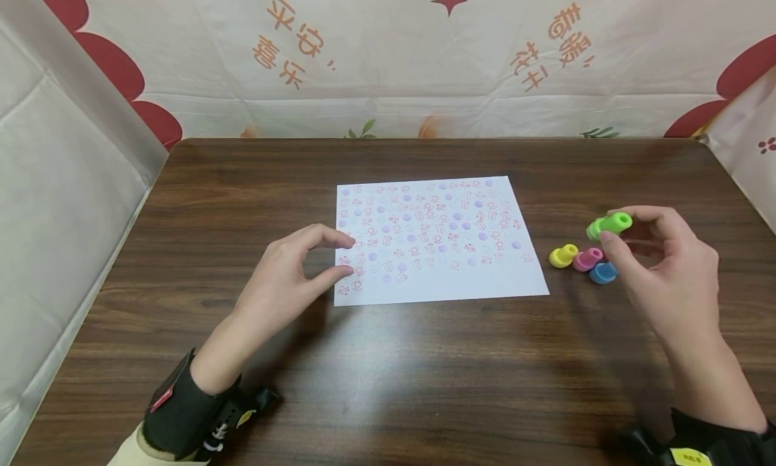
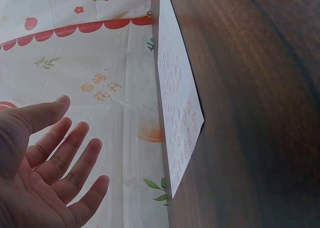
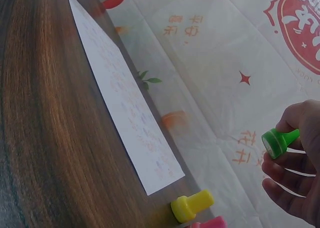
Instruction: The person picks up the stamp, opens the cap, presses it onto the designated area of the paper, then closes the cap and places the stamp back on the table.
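A green toy stamp is pinched between the thumb and fingers of my right hand, raised over the right side of the table. In the right wrist view the round stamping face of the green stamp points left and down. Just below it stand a yellow stamp, a pink stamp and a blue stamp. My left hand hovers at the left edge of a white paper, thumb and fingers apart with nothing between them. Rows of red and purple stamped prints cover most of the paper.
The brown wooden table reaches back to a white printed cloth hanging behind it. Another pale cloth hangs along the left side. Dark straps with cameras sit on both wrists.
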The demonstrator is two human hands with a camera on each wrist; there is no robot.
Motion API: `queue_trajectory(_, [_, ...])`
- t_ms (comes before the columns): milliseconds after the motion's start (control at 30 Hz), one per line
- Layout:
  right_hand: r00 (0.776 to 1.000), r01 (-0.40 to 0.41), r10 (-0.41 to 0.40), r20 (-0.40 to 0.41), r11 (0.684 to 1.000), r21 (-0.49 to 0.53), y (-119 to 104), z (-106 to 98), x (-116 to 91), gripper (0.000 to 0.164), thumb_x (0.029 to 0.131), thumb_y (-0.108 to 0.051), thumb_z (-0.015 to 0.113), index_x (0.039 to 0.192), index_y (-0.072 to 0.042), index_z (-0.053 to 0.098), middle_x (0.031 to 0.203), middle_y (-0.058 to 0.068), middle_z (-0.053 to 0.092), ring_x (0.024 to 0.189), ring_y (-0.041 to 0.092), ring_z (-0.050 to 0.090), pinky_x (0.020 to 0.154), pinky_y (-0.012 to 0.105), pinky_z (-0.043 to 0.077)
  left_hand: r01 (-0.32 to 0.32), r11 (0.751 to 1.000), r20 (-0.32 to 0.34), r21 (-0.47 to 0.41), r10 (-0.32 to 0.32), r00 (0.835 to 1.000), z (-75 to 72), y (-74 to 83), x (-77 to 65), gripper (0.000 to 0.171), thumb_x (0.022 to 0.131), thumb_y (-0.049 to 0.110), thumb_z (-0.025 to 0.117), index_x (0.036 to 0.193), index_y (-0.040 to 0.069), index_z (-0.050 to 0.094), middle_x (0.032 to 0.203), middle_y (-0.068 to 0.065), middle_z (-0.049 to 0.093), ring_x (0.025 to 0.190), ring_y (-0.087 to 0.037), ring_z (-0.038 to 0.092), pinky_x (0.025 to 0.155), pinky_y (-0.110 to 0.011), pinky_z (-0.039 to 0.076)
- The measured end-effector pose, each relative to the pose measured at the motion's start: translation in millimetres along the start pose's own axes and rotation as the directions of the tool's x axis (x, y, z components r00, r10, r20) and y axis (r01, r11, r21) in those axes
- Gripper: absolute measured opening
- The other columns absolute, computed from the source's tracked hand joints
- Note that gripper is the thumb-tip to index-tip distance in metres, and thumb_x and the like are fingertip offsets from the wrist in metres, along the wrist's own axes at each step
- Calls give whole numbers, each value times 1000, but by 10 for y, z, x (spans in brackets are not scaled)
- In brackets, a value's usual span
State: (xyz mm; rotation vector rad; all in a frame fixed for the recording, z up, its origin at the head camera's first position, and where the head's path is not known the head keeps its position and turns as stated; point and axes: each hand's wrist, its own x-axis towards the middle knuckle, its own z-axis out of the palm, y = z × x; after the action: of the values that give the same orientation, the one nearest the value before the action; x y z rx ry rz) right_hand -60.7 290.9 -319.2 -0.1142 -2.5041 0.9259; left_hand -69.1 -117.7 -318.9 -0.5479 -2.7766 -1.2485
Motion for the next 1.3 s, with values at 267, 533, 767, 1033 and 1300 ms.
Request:
queue_trajectory(267, [1000, -22, 22, -1, 1000, -7, 51, 8, -8, 34, 93, -15, 69, 123, -2, 61, 100, -36, 50, 90, -18, 51, 79, -5, 36, 2, 1000, 4, 0, -2, 1000, 5, -6, -7, 28, 87, 13, 78, 113, 15, 69, 114, 1, 73, 115, -18, 66, 100, -46, 52])
queue_trajectory(533, [999, -44, 45, 7, 999, -10, 105, 19, -1, 34, 93, -17, 69, 123, -3, 61, 99, -37, 50, 90, -17, 51, 79, -5, 36, 6, 1000, 2, 3, -6, 1000, 5, -18, -10, 27, 87, 13, 77, 113, 16, 69, 114, 1, 73, 115, -18, 66, 100, -46, 51])
queue_trajectory(767, [997, -80, 80, -12, 996, -25, 143, 16, 10, 34, 93, -18, 69, 123, -4, 61, 98, -37, 50, 89, -18, 50, 78, -3, 36, 7, 1000, -1, 11, -7, 1000, 3, -9, -16, 30, 85, 14, 79, 113, 17, 68, 114, 3, 72, 115, -16, 66, 100, -44, 52])
queue_trajectory(1033, [995, -100, 99, -14, 993, -58, 208, 14, 21, 36, 95, -22, 68, 125, -4, 60, 99, -37, 47, 90, -19, 48, 78, -4, 35, 7, 1000, -9, 11, -7, 1000, -1, -13, -22, 30, 84, 13, 80, 112, 16, 69, 113, 2, 73, 113, -16, 66, 99, -44, 52])
queue_trajectory(1300, [991, -135, 135, -4, 988, -80, 291, 21, 22, 39, 95, -25, 67, 128, -6, 59, 98, -38, 45, 90, -20, 46, 77, -4, 33, 10, 1000, -11, 4, -10, 1000, 2, -25, -17, 28, 86, 12, 79, 112, 14, 69, 111, 1, 73, 111, -17, 67, 98, -46, 52])
